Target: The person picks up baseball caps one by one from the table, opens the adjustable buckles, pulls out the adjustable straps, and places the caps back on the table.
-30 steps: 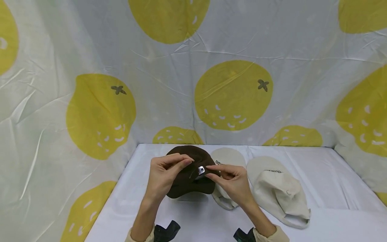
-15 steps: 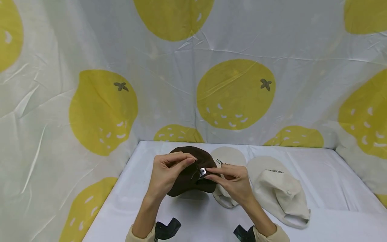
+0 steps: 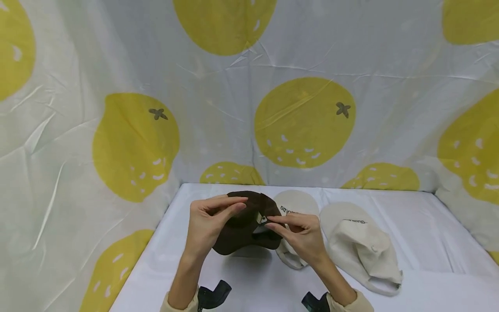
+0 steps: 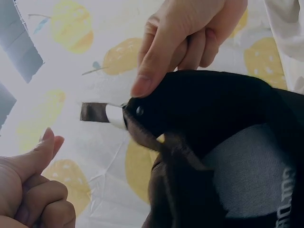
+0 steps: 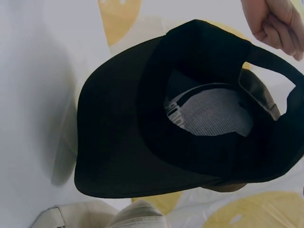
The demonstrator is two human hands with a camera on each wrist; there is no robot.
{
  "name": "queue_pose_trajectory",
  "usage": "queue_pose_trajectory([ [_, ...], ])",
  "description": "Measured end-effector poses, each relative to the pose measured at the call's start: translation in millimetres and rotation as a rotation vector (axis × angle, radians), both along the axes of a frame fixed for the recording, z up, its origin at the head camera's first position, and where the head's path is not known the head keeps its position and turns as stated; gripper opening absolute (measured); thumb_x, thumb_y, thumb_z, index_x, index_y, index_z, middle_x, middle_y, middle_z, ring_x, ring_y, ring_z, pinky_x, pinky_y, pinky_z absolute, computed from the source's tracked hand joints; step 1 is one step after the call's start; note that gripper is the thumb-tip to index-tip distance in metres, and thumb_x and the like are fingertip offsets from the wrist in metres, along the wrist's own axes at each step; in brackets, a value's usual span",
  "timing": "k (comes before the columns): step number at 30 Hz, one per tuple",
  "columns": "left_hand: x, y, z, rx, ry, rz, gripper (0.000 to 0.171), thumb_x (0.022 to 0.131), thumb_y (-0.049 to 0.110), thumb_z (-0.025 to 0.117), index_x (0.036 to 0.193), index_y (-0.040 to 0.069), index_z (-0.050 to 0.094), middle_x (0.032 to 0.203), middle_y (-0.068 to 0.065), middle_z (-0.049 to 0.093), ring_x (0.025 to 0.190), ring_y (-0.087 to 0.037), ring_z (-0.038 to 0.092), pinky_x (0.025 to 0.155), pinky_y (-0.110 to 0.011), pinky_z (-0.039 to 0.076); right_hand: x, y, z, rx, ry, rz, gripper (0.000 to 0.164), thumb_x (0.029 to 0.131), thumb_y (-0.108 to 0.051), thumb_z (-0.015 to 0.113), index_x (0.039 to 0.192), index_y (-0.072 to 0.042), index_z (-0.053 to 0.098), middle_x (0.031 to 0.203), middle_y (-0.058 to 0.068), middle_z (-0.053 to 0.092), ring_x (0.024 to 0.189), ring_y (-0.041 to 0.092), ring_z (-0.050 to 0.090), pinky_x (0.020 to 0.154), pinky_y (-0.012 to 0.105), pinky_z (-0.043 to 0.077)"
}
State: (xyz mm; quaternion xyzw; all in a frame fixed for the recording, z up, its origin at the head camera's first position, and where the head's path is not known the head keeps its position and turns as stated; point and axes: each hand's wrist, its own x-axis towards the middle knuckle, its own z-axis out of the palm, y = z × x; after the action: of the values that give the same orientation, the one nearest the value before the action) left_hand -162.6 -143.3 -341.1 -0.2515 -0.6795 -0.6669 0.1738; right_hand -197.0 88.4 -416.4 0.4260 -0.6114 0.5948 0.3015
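Note:
A dark brown baseball cap (image 3: 238, 236) is held up over the white table, its inside showing in both wrist views. My right hand (image 3: 302, 232) pinches the back strap beside a shiny metal clasp (image 4: 115, 116); thumb and fingers squeeze the strap end in the left wrist view. A short brown strap tail (image 4: 94, 112) pokes out past the clasp. My left hand (image 3: 208, 221) hovers at the cap's left side. In the left wrist view its thumb and index fingertips meet, the other fingers are curled, and the strap tail stands apart from them.
Two cream caps lie on the white table (image 3: 429, 242): one (image 3: 297, 200) partly behind my right hand, the other (image 3: 360, 247) to its right. A lemon-print cloth (image 3: 218, 108) hangs behind and at the sides.
My left hand has shifted slightly left, away from the clasp. The metal clasp has turned and shows less of its face, while my right hand keeps its pinch.

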Motion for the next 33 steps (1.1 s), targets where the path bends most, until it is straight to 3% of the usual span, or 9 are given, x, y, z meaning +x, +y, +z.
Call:
queue_pose_trajectory([
  [2, 2.1, -2, 1.7, -0.01, 0.004, 0.027, 0.016, 0.089, 0.0, 0.078, 0.103, -0.005, 0.08, 0.086, -0.019, 0.076, 0.068, -0.012, 0.056, 0.065, -0.018, 0.05, -0.1, -1, -0.5, -0.006, -0.003, -0.011, 0.03, 0.072, 0.018, 0.083, 0.097, 0.003, 0.082, 0.05, -0.006, 0.036, 0.05, 0.004, 0.02, 0.044, 0.017, 0.018],
  [5, 5.9, -1, -0.6, -0.047, 0.053, 0.08, 0.015, 0.087, -0.003, 0.079, 0.102, -0.004, 0.081, 0.073, -0.021, 0.068, 0.059, -0.008, 0.043, 0.053, -0.02, 0.036, -0.3, -2, -0.3, -0.011, -0.008, -0.019, 0.033, 0.07, 0.021, 0.082, 0.097, 0.003, 0.082, 0.05, -0.006, 0.037, 0.049, 0.003, 0.021, 0.044, 0.016, 0.018],
  [9, 7.1, 12, -16.4, -0.105, 0.256, 0.181, 0.016, 0.083, -0.009, 0.08, 0.099, -0.005, 0.081, 0.055, -0.004, 0.051, 0.051, -0.003, 0.032, 0.045, -0.019, 0.027, 0.8, -2, 1.6, -0.018, -0.021, -0.034, 0.034, 0.069, 0.022, 0.082, 0.097, 0.003, 0.082, 0.049, -0.003, 0.044, 0.047, 0.002, 0.022, 0.042, 0.015, 0.02],
  [12, 6.2, 22, -31.9, -0.137, 0.418, 0.287, 0.018, 0.081, -0.011, 0.081, 0.098, -0.005, 0.082, 0.052, 0.004, 0.042, 0.05, 0.001, 0.029, 0.044, -0.014, 0.024, 2.0, -2, 3.2, -0.021, -0.037, -0.048, 0.03, 0.072, 0.021, 0.081, 0.097, 0.003, 0.082, 0.057, 0.005, 0.064, 0.046, 0.002, 0.021, 0.042, 0.015, 0.02],
  [14, 6.1, 27, -39.5, -0.156, 0.48, 0.348, 0.02, 0.08, -0.01, 0.083, 0.099, -0.004, 0.082, 0.052, 0.006, 0.039, 0.05, 0.003, 0.027, 0.045, -0.011, 0.022, 2.5, -2, 4.3, -0.023, -0.049, -0.054, 0.028, 0.074, 0.02, 0.08, 0.096, 0.003, 0.082, 0.068, 0.012, 0.073, 0.046, 0.003, 0.019, 0.041, 0.015, 0.019],
  [18, 6.3, 32, -47.0, -0.18, 0.533, 0.419, 0.024, 0.078, -0.009, 0.084, 0.101, -0.004, 0.081, 0.053, 0.006, 0.038, 0.05, 0.002, 0.026, 0.046, -0.011, 0.021, 2.0, -3, 5.8, -0.03, -0.07, -0.071, 0.027, 0.075, 0.02, 0.08, 0.095, 0.002, 0.082, 0.081, 0.016, 0.078, 0.047, 0.004, 0.018, 0.041, 0.016, 0.019],
  [25, 5.5, 37, -56.1, -0.226, 0.582, 0.441, 0.03, 0.074, -0.011, 0.086, 0.102, -0.006, 0.08, 0.053, 0.005, 0.04, 0.049, 0.0, 0.027, 0.046, -0.009, 0.021, 2.6, -4, 4.1, -0.042, -0.127, -0.067, 0.026, 0.077, 0.02, 0.078, 0.095, 0.002, 0.082, 0.075, 0.015, 0.076, 0.047, 0.007, 0.024, 0.042, 0.019, 0.022],
  [33, 2.9, 40, -62.9, -0.311, 0.653, 0.545, 0.016, 0.09, 0.005, 0.08, 0.104, -0.003, 0.081, 0.054, 0.004, 0.042, 0.046, -0.001, 0.026, 0.045, -0.008, 0.02, 4.9, -7, 2.6, -0.033, -0.158, -0.066, 0.029, 0.076, 0.022, 0.078, 0.096, 0.001, 0.082, 0.079, 0.013, 0.078, 0.048, 0.007, 0.034, 0.042, 0.022, 0.028],
])
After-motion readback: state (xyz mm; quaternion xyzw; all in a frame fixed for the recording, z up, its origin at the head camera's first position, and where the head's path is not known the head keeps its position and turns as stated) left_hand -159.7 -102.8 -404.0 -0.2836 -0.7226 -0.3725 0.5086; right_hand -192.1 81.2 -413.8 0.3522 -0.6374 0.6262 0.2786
